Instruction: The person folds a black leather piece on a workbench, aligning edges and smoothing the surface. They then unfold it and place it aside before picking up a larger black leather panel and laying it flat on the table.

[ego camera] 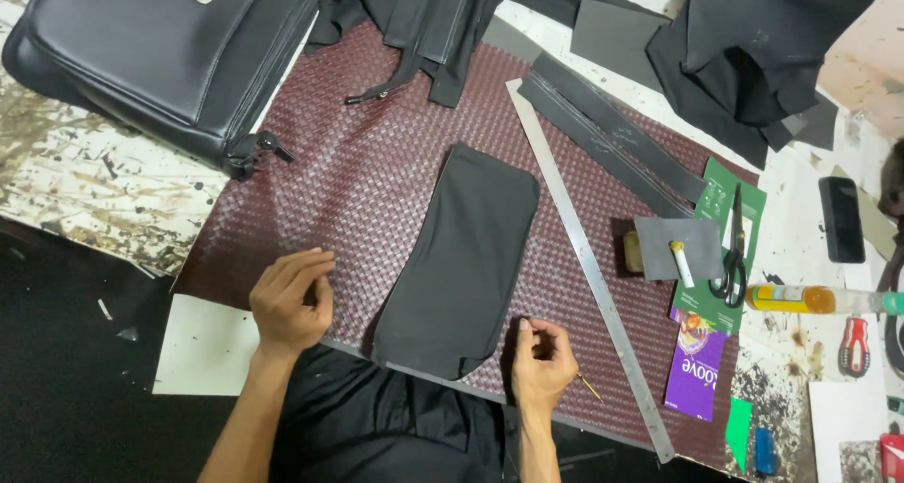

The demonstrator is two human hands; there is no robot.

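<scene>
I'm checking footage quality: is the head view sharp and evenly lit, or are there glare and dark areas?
Head view: mostly sharp, lit from above; glare streaks the steel ruler and black handbag; the black fabric piece loses detail; floor at lower left is nearly black; edges bend slightly.

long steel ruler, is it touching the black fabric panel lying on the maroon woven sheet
Apart. The head view shows a strip of maroon woven sheet between the long steel ruler and the black fabric panel.

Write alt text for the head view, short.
Seen from above, a person's left hand rests on a maroon woven sheet beside a dark fabric piece, while the right hand pinches a thin pointed tool near a long metal ruler. A black bag and scissors lie farther off.
</scene>
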